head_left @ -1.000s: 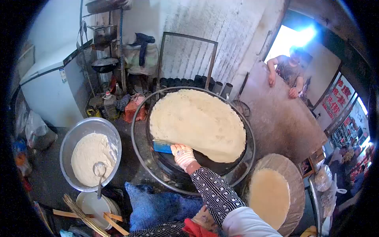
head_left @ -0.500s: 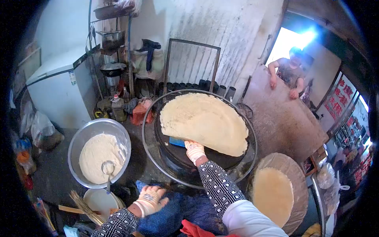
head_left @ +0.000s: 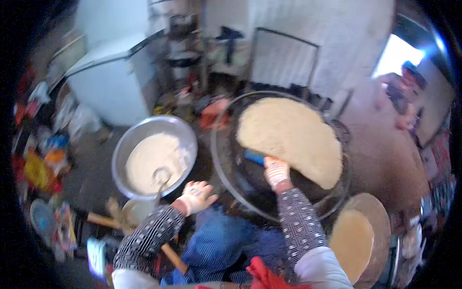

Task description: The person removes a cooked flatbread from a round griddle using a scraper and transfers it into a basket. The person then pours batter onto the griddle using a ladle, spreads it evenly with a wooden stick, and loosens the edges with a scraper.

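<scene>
Closest to me, on the near side of the griddle (head_left: 252,176), lie a red cloth (head_left: 262,275) and a blue cloth (head_left: 219,241); right of the griddle and near me, a shallow round tray (head_left: 378,212) bears a second pale round (head_left: 353,243). My left hand (head_left: 196,196), gloved, hangs just left of the griddle's near rim, fingers spread and gripping nothing that I can see — it was out of view a second ago and has now come up level with the metal bowl (head_left: 192,142), which stands left of the griddle with batter (head_left: 149,166) and a ladle (head_left: 161,178) in it; so both my hands are now up near the work. My right hand (head_left: 277,172) reaches over the griddle's near part, fingers closed on a blue scraper (head_left: 254,156); its blade meets the near edge of the pale sheet (head_left: 291,135), which lies on the griddle's far part. More dark metal shows on the near side than a second ago; I judge the sheet's edge is yielding to the blade, though blur hides whether it is lifted. Beyond the griddle stands a metal frame (head_left: 285,35); far off to its right, a person (head_left: 400,98) leans by a broad brown board (head_left: 380,144).
</scene>
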`<state>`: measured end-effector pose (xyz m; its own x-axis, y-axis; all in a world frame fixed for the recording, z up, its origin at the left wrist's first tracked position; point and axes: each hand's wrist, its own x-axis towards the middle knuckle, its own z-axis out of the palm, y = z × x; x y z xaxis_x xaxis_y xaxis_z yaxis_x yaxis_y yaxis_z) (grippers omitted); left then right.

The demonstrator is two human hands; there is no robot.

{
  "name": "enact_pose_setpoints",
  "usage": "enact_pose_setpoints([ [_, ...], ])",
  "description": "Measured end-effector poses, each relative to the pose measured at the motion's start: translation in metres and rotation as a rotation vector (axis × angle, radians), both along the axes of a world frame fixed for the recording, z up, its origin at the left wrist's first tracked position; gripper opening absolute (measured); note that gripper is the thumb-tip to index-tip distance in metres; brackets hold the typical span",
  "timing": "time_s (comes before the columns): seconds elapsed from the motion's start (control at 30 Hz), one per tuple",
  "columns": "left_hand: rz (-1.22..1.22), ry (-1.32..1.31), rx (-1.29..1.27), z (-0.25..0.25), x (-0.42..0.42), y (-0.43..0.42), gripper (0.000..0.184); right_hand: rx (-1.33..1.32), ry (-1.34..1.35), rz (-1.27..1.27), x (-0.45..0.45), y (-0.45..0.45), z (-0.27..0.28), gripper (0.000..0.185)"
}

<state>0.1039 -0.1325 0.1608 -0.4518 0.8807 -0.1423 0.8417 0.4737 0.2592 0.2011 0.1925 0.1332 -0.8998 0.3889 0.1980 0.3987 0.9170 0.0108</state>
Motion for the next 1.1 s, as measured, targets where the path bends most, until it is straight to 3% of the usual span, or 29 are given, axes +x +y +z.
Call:
enact_pose_setpoints([
  [0.1, 0.026, 0.070, -0.024, -0.003, -0.024, 0.028, 0.049, -0.005, -0.034, -0.035, 0.003, -0.005, 0.007, 0.019],
  [0.13, -0.023, 0.166, 0.103, -0.031, -0.038, 0.033, 0.052, 0.059, -0.027, -0.033, -0.002, 0.005, -0.020, 0.025],
  [0.17, -0.046, 0.267, 0.233, -0.053, -0.061, 0.041, 0.055, 0.031, -0.136, -0.100, -0.003, -0.004, -0.002, 0.025],
  [0.3, -0.402, 0.439, 0.252, -0.063, -0.069, 0.070, 0.064, -0.047, -0.118, -0.015, 0.001, 0.006, -0.011, 0.031],
  [0.37, -0.425, 0.408, -0.265, -0.036, -0.021, 0.097, 0.066, 0.139, -0.064, -0.001, 0.005, 0.005, -0.021, 0.030],
  [0.4, -0.500, 0.416, -0.011, -0.064, -0.007, 0.096, 0.065, 0.137, -0.019, 0.027, 0.007, 0.005, -0.019, 0.030],
  [0.43, -0.425, 0.258, -0.297, -0.012, 0.034, 0.115, 0.056, 0.088, -0.047, 0.014, 0.011, 0.002, -0.018, 0.030],
  [0.47, -0.407, 0.284, -0.187, -0.017, 0.060, 0.118, 0.051, 0.045, -0.054, 0.000, 0.012, 0.000, -0.014, 0.030],
  [0.5, -0.351, 0.241, -0.249, -0.027, 0.087, 0.126, 0.049, 0.016, -0.051, -0.011, 0.006, -0.001, -0.007, 0.031],
  [0.53, -0.325, 0.189, -0.258, -0.042, 0.118, 0.133, 0.051, 0.135, 0.059, 0.001, 0.001, 0.001, -0.014, 0.028],
  [0.57, -0.320, 0.094, -0.223, -0.057, 0.152, 0.141, 0.054, 0.023, -0.161, -0.029, -0.006, -0.003, 0.016, 0.024],
  [0.6, -0.323, -0.043, -0.133, -0.077, 0.183, 0.150, 0.057, 0.095, -0.058, -0.055, -0.010, 0.002, 0.006, 0.020],
  [0.67, -0.354, -0.635, 0.270, -0.148, 0.235, 0.149, 0.065, 0.179, -0.128, -0.055, -0.024, 0.011, -0.017, 0.029],
  [0.7, -0.412, -0.808, 0.333, -0.161, 0.245, 0.148, 0.070, 0.178, -0.116, -0.042, -0.027, 0.010, -0.021, 0.037],
  [0.73, -0.597, -0.595, 0.188, -0.123, 0.241, 0.135, 0.063, 0.120, -0.123, -0.024, -0.024, 0.013, -0.018, 0.037],
  [0.77, -0.772, -0.288, -0.088, -0.048, 0.224, 0.134, 0.057, 0.047, -0.134, -0.011, -0.019, 0.015, -0.017, 0.037],
  [0.83, -0.897, -0.048, -0.496, 0.026, 0.187, 0.136, 0.046, 0.124, -0.151, -0.046, -0.019, 0.019, -0.028, 0.036],
  [0.87, -0.774, -0.167, 0.019, -0.004, 0.159, 0.115, 0.040, 0.116, -0.126, -0.047, -0.022, 0.024, -0.038, 0.035],
  [0.9, -0.640, -0.229, 0.175, -0.013, 0.139, 0.101, 0.039, 0.124, -0.093, -0.050, -0.026, 0.032, -0.043, 0.035],
  [0.93, -0.547, -0.251, 0.325, -0.013, 0.117, 0.089, 0.036, -0.073, -0.151, -0.094, -0.024, 0.027, -0.019, 0.037],
  [1.03, -0.240, -0.233, 0.421, -0.033, 0.061, 0.049, 0.030, 0.116, -0.139, -0.097, -0.022, 0.024, -0.014, 0.039],
  [1.1, -0.186, -0.090, 0.515, -0.029, 0.018, 0.048, 0.026, 0.026, -0.092, -0.106, -0.035, 0.036, -0.030, 0.041],
])
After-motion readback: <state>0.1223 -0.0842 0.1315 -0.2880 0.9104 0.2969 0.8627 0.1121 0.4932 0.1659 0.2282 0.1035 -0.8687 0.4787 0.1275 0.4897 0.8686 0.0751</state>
